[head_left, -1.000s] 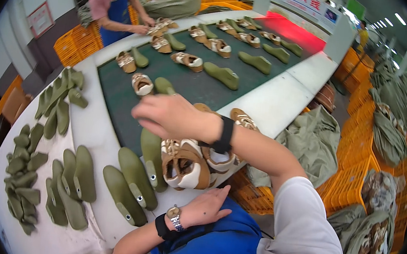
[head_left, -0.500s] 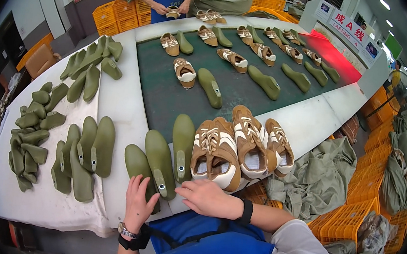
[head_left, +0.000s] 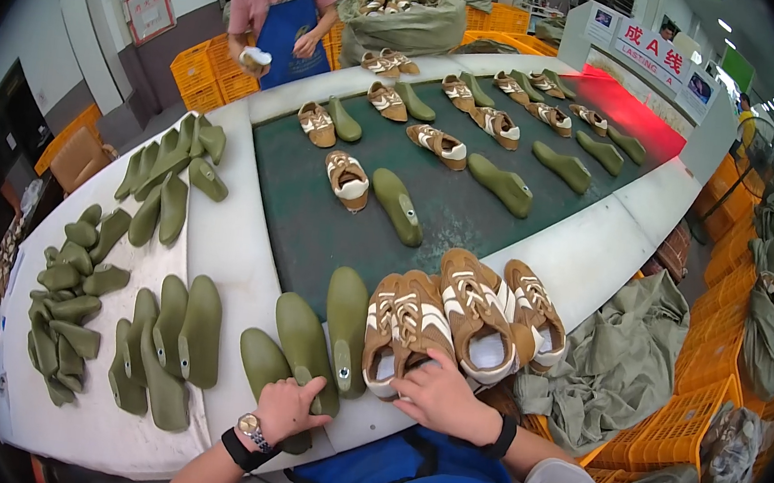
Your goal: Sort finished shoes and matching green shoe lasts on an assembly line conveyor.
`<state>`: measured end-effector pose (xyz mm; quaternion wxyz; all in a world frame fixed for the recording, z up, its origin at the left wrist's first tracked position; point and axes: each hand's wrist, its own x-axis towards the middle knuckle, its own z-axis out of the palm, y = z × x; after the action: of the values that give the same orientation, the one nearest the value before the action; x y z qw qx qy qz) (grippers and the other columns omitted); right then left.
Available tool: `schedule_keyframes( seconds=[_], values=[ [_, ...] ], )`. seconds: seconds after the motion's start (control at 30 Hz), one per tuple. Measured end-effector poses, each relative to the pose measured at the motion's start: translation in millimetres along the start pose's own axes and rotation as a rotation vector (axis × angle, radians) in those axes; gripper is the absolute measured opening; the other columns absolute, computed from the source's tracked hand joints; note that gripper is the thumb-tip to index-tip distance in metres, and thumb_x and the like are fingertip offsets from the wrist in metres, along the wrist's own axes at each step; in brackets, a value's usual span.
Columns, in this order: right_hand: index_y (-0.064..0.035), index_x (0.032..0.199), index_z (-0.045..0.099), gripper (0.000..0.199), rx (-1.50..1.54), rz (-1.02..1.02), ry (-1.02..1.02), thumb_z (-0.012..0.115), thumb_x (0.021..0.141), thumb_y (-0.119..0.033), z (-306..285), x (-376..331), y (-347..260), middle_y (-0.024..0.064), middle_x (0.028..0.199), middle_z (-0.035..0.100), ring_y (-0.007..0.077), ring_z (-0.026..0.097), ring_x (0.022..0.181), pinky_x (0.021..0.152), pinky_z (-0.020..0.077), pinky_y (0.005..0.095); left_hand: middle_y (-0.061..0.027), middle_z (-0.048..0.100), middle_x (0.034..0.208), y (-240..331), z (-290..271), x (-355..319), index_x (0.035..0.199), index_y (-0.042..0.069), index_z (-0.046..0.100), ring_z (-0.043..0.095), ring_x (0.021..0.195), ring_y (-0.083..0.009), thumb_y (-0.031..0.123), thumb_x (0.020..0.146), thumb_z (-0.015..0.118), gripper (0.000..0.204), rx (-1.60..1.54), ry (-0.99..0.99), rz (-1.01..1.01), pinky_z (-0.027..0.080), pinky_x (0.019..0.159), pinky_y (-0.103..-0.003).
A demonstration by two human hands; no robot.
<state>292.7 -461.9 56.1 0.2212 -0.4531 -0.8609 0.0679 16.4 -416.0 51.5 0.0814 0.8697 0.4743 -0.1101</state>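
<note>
My left hand point(head_left: 290, 409) is closed over the near end of a green shoe last point(head_left: 306, 332), with the thumb and forefinger bent round it. Under and beside that hand lies another green last point(head_left: 263, 359), partly covered by the fingers. A third green last point(head_left: 347, 317) stands just to the right, apart from the hand. My right hand point(head_left: 448, 401) grips the heel opening of a brown and white sneaker point(head_left: 419, 313), fingers at its collar. Further brown sneakers point(head_left: 477, 312) sit close against it on the white table edge.
Loose lasts point(head_left: 65, 340) heap on the white tabletop point(head_left: 248, 217) at left. Sneakers and lasts stand in rows on a dark green belt point(head_left: 315, 206). A co-worker in a blue apron point(head_left: 290, 38) holds a shoe across the table. Orange crates point(head_left: 670, 422) and grey-green cloth point(head_left: 615, 360) lie at right.
My right hand has moved right, from beside the lasts onto a sneaker's heel. My left hand has closed on a last. The co-worker has straightened, a shoe now held out in one hand.
</note>
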Motion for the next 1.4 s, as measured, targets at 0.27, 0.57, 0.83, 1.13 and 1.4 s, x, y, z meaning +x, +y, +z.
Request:
schedule_keyframes(
  seconds=[0.27, 0.57, 0.83, 1.13, 1.4],
  values=[
    [-0.0121, 0.095, 0.06, 0.022, 0.088, -0.06, 0.026, 0.066, 0.078, -0.025, 4.1, -4.9, 3.4, 0.0041, 0.076, 0.054, 0.0223, 0.057, 0.077, 0.098, 0.037, 0.0453, -0.022, 0.064, 0.094, -90.5, 5.5, 172.7, 0.123, 0.014, 0.044, 0.062, 0.089, -0.0392, 0.039, 0.074, 0.07, 0.061, -0.141, -0.021, -0.142, 0.05, 0.077, -0.046],
    [-0.0123, 0.1, 0.062, 0.024, 0.112, -0.066, 0.001, 0.065, 0.08, -0.026, 3.8, -12.0, 4.2, 0.0035, 0.076, 0.054, 0.0214, 0.057, 0.078, 0.098, 0.036, 0.0439, -0.0225, 0.063, 0.107, -90.0, 10.9, 224.7, 0.142, 0.015, 0.025, 0.061, 0.099, -0.0382, 0.037, 0.081, 0.066, 0.077, -0.17, -0.078, -0.325, 0.049, 0.085, -0.045],
    [-0.0142, 0.098, 0.059, 0.026, 0.031, -0.074, -0.037, 0.067, 0.078, -0.029, 5.7, -5.7, 15.2, 0.0031, 0.074, 0.053, 0.0211, 0.058, 0.075, 0.093, 0.0379, 0.0399, -0.0202, 0.066, 0.093, -56.2, -40.9, 136.8, 0.134, 0.011, 0.041, 0.063, 0.085, -0.0377, 0.036, 0.08, 0.065, 0.063, -0.172, 0.026, -0.033, 0.051, 0.074, -0.045],
    [-0.0102, 0.079, 0.063, 0.018, 0.324, -0.281, 0.543, 0.075, 0.067, -0.017, -25.6, 21.8, -21.5, 0.0002, 0.063, 0.047, 0.0178, 0.05, 0.061, 0.073, 0.0432, 0.0329, -0.0166, 0.05, 0.13, 32.6, -19.7, 6.3, 0.148, 0.011, 0.007, 0.055, 0.112, -0.0248, 0.02, 0.089, 0.062, 0.082, -1.303, -0.035, 0.17, 0.045, 0.09, -0.035],
    [-0.0093, 0.078, 0.061, 0.015, 0.3, -0.485, 0.365, 0.071, 0.075, -0.019, -18.8, 28.5, -50.8, -0.0002, 0.065, 0.044, 0.0173, 0.047, 0.064, 0.078, 0.0428, 0.0346, -0.0185, 0.047, 0.131, 60.4, -33.3, -16.7, 0.148, 0.01, -0.007, 0.053, 0.112, -0.0223, -0.003, 0.082, 0.059, 0.095, -1.782, 0.251, 0.079, 0.044, 0.091, -0.032]
  ],
)
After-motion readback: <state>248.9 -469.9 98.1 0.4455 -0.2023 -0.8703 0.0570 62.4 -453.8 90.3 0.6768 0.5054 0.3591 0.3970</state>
